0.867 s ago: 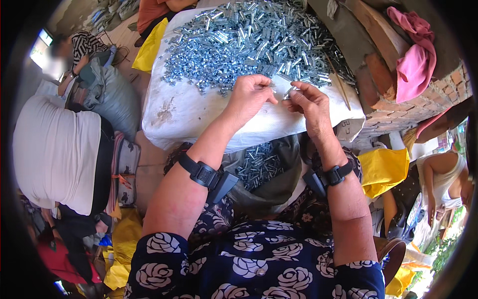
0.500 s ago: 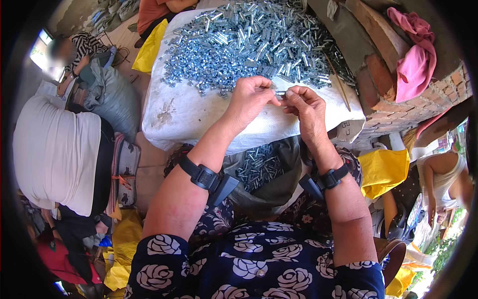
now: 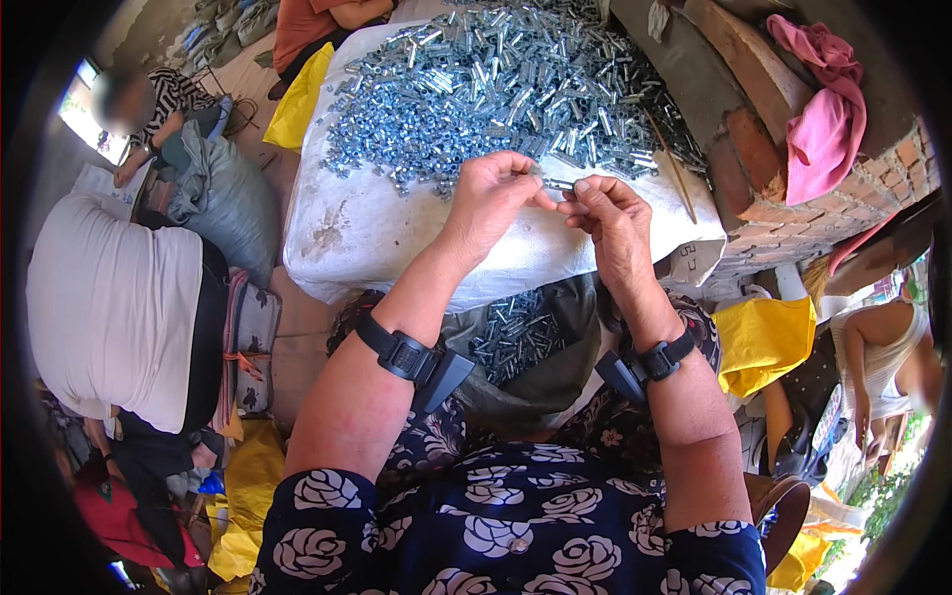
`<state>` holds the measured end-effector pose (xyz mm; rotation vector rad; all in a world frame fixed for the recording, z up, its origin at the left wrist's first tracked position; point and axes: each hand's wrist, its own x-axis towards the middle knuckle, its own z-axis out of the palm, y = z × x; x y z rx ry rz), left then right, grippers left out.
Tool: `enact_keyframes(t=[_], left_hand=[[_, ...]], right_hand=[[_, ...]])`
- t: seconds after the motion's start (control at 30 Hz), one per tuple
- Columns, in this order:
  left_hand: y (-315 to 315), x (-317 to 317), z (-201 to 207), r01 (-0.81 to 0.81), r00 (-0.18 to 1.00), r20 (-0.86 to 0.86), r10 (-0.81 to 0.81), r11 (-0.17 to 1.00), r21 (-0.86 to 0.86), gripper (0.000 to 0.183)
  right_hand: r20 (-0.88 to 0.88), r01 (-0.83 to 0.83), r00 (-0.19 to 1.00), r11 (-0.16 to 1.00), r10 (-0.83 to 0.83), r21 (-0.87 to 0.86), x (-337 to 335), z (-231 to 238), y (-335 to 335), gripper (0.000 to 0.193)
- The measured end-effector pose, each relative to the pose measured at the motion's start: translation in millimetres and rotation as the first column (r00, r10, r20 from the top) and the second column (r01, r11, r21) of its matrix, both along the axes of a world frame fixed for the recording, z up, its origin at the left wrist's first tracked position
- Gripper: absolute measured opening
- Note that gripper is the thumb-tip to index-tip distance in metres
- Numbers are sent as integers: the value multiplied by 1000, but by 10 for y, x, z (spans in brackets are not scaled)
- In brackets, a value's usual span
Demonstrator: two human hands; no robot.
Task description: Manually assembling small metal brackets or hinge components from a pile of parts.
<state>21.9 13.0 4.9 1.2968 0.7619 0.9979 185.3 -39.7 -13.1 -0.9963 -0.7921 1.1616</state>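
Note:
Over the near side of a table covered in white sheeting [image 3: 372, 223], both my hands meet at one small silvery metal sleeve [image 3: 560, 184]. My left hand [image 3: 491, 203] pinches its left end, the fingertips partly hiding it. The thumb and fingers of my right hand [image 3: 617, 216] close on the right end. Beyond them lies a heap of loose metal parts: short nut-like pieces [image 3: 397, 134] on the left, longer tube-like sleeves [image 3: 555, 89] on the right. Below the table edge, a dark open sack [image 3: 565, 367] between my knees holds more long metal pieces [image 3: 514, 335].
A thin stick [image 3: 674, 164] lies along the table's right side. Beside it stands a brick wall [image 3: 793, 233] with a pink cloth [image 3: 828, 109]. Full sacks [image 3: 228, 193] and a person in white [image 3: 119, 307] are at left. Other people sit farther off. Yellow sheeting [image 3: 764, 342] hangs at right.
My fingertips have drawn slightly apart, and more of the metal sleeve shows between them. Both arms stay almost in place.

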Motion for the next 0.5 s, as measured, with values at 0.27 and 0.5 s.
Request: enact_keyframes(t=[0.27, 0.5], left_hand=[[-17, -4, 29, -4, 1000, -13, 5, 999, 32, 17], [7, -2, -14, 1, 1000, -7, 0, 997, 77, 16]], right_hand=[[-28, -10, 1000, 1000, 9, -13, -37, 4, -20, 12], [-19, -6, 1000, 1000, 6, -5, -45, 18, -31, 12]])
